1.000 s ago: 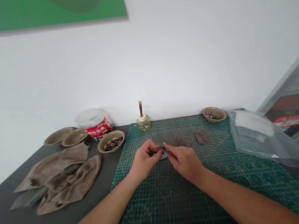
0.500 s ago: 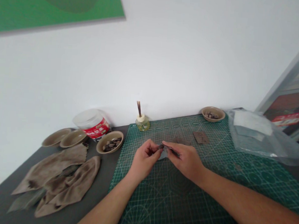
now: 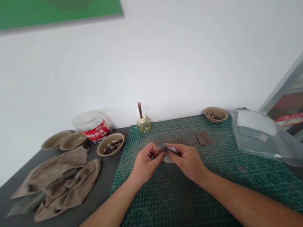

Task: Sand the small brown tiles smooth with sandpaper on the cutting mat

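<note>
Above the cutting mat (image 3: 140, 195), my two hands meet. My left hand (image 3: 148, 160) is closed, pinching a small dark block (image 3: 163, 149) between thumb and fingertips. In my right hand (image 3: 187, 161) is a folded grey sheet (image 3: 167, 157) that looks like sandpaper, gripped between thumb and fingers and pressed against the block. Fingers cover most of the block. Brownish dust lies on the mat behind the hands. A brown piece of sandpaper (image 3: 203, 138) with handwritten marks rests flat beyond my right hand.
Small blocks fill a bowl (image 3: 99, 150) at left and another bowl (image 3: 208, 116) at the back right. Two bowls (image 3: 51, 141), a white tub (image 3: 88, 121) and brown rags (image 3: 67, 197) lie left. A reed diffuser (image 3: 143, 124) stands by the wall; a plastic bag (image 3: 258, 145) lies right.
The grey sheet has turned and shows more of its surface between my hands. My right fingers have shifted slightly on it. The left hand keeps its pinch on the block.
</note>
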{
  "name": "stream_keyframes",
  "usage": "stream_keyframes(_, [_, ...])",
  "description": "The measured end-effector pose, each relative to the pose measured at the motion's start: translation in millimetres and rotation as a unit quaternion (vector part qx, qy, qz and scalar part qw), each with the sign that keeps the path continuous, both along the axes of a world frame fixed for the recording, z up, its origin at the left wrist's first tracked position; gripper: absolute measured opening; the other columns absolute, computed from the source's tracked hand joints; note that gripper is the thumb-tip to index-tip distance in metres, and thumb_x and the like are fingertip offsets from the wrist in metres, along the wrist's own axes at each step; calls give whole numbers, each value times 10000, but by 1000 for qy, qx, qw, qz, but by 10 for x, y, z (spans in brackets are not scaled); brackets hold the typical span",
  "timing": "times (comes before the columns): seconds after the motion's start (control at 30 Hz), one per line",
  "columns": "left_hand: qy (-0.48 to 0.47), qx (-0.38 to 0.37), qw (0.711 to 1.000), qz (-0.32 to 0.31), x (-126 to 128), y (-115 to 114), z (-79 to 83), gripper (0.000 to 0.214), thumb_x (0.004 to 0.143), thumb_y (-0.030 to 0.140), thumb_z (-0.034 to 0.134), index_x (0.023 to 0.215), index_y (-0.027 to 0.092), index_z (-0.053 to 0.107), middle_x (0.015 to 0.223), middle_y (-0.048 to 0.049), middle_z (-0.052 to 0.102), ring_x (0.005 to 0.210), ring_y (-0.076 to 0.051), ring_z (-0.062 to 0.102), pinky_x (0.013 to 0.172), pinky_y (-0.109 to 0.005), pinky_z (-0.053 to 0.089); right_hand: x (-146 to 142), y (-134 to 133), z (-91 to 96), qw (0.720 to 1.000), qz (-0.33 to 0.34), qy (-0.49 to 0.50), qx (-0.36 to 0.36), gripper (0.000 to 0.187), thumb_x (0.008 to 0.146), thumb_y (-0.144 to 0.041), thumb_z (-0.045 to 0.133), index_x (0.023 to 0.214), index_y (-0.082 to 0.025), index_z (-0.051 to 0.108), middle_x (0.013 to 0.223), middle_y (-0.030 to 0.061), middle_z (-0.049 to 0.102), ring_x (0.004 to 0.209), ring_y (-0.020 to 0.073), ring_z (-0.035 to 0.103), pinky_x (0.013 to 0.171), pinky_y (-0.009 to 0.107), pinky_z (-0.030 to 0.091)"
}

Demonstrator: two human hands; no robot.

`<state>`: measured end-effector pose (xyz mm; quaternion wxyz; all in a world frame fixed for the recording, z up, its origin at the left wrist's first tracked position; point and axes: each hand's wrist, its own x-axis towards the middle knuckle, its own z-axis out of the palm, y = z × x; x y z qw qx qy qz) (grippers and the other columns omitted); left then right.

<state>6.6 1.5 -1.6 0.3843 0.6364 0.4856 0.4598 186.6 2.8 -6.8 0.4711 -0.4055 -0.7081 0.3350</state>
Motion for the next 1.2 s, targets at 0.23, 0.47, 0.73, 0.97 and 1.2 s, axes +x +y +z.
stream_keyframes(0.23, [22,7,1000,10,-5,-15,4,216,773,255,677,667,183,503,601,50,482,566,-95,427,540,-203,345,31,-10,17,991,13,-62,119,381,852,-113,565,1178,-275,677,1165,-4,701,1055,173,672,965,318,530])
stream_keyframes(0.47, [30,14,999,10,-20,-15,-7,178,758,198,660,667,184,508,603,49,491,570,-98,436,547,-206,347,32,-20,3,984,12,-106,145,377,866,-118,556,1207,-242,659,1194,12,686,1067,165,667,973,303,523])
stream_keyframes(0.73, [63,32,997,19,-32,-28,-17,171,769,214,653,670,184,517,625,42,501,589,-104,454,570,-213,360,12,-40,-8,982,-2,-127,143,378,879,-128,543,1233,-217,642,1162,34,703,1025,166,684,938,282,537])
stream_keyframes(0.97, [72,32,997,7,-38,-21,-16,161,782,223,644,691,181,519,630,44,504,594,-102,464,574,-213,366,14,-51,-2,983,-9,-125,137,358,881,-133,544,1217,-205,647,1123,33,720,982,161,697,917,284,547])
stream_keyframes(1.2, [46,49,998,-19,-72,-28,-50,182,792,201,651,691,179,501,660,36,514,624,-103,472,594,-216,381,39,-37,-14,974,20,-152,165,359,891,-140,521,1227,-202,636,1189,44,691,1051,176,668,936,298,519])
